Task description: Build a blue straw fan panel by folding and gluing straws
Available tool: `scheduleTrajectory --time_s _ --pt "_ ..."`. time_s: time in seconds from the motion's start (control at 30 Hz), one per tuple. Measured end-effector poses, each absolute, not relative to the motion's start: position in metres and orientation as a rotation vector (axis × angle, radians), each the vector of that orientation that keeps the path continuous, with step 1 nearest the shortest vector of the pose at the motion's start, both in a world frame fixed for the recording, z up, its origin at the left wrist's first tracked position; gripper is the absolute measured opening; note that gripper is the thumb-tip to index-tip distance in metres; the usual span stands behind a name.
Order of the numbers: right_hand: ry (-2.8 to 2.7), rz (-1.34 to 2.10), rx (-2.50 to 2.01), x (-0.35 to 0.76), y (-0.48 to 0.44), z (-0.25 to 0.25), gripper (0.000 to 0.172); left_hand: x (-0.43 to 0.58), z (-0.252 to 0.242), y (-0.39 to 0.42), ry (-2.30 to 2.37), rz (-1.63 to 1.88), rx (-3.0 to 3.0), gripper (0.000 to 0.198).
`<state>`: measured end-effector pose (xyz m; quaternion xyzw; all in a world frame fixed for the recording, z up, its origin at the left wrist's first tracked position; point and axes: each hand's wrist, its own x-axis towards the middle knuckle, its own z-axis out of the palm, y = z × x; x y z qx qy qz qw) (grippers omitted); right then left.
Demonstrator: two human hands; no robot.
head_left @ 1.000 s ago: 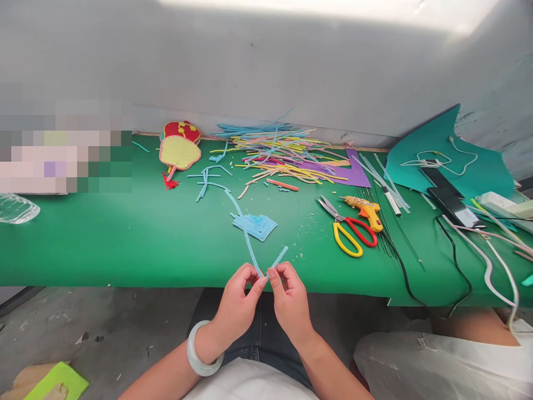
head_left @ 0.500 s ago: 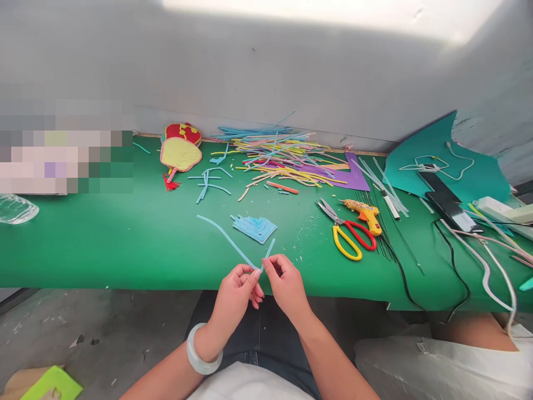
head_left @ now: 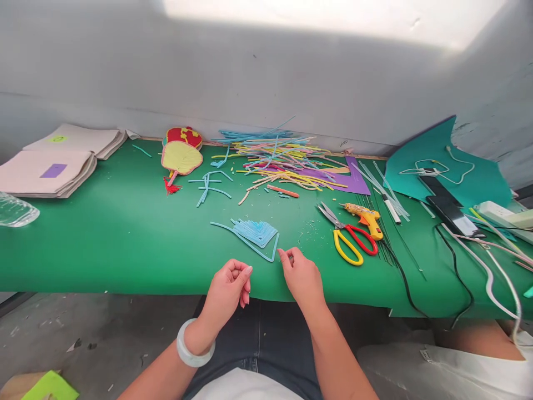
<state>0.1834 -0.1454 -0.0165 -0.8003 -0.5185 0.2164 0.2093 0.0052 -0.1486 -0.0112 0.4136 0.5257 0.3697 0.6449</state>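
A thin light-blue strip (head_left: 244, 243), bent into a V, lies flat on the green table (head_left: 125, 244) near the front edge. My right hand (head_left: 303, 276) rests at the edge with its index fingertip right beside the strip's short arm; I cannot tell whether it touches. My left hand (head_left: 229, 288) hovers just off the table edge, fingers curled in, nothing in it. A small woven light-blue piece (head_left: 256, 230) sits just behind the strip.
Yellow-and-red scissors (head_left: 347, 240) and a yellow glue gun (head_left: 366, 215) lie right of my hands. A pile of coloured strips (head_left: 283, 158) and two small fans (head_left: 181, 154) lie at the back. Open books (head_left: 54, 161) and a plastic bottle (head_left: 14, 210) are left; cables, phone (head_left: 447, 205) and another person's lap (head_left: 437, 361) right.
Both hands held the bent blue strip up in front of me; now it lies on the table beside the woven piece and both hands have let go. The camera tilted slightly.
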Motion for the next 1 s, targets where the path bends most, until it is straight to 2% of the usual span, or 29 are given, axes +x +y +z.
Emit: scheduleTrajectory --time_s 0.27,0.43,0.47,0.53,0.57,0.6,0.67,0.83,0.93,1.0 --pt "-1.304 0.521 -1.862 0.18 -0.159 -0.021 0.042 0.009 -0.009 -0.146 1.186 0.796 1.042 0.049" --pt "-1.33 0.472 -1.847 0.18 -0.158 -0.024 0.042 0.009 0.001 -0.111 1.33 0.671 1.562 0.049" --pt "-1.34 0.455 -1.849 0.181 -0.157 -0.025 0.041 0.01 0.003 -0.097 1.355 0.669 1.737 0.045" --pt "-1.367 0.411 -1.846 0.183 -0.157 -0.027 0.04 0.011 0.006 -0.068 1.365 0.628 2.095 0.017" --pt "-1.386 0.38 -1.843 0.185 -0.157 -0.027 0.04 0.011 0.006 -0.052 1.405 0.512 2.261 0.018" --pt "-1.408 0.344 -1.839 0.188 -0.155 -0.028 0.039 0.012 0.006 -0.037 1.448 0.318 2.389 0.029" --pt "-1.444 0.256 -1.838 0.203 -0.151 -0.029 0.038 0.015 0.006 -0.01 1.461 0.184 2.412 0.033" --pt "-1.404 -0.084 -1.944 0.292 -0.125 -0.028 0.037 0.024 0.005 0.031 1.395 -0.007 2.395 0.043" --pt "-1.218 -0.224 -2.346 0.362 -0.107 -0.027 0.038 0.028 0.003 0.036 1.326 -0.05 2.393 0.049" --pt "-1.1 -0.241 -2.471 0.401 -0.097 -0.026 0.046 0.029 0.002 0.036 1.276 -0.054 2.394 0.048"
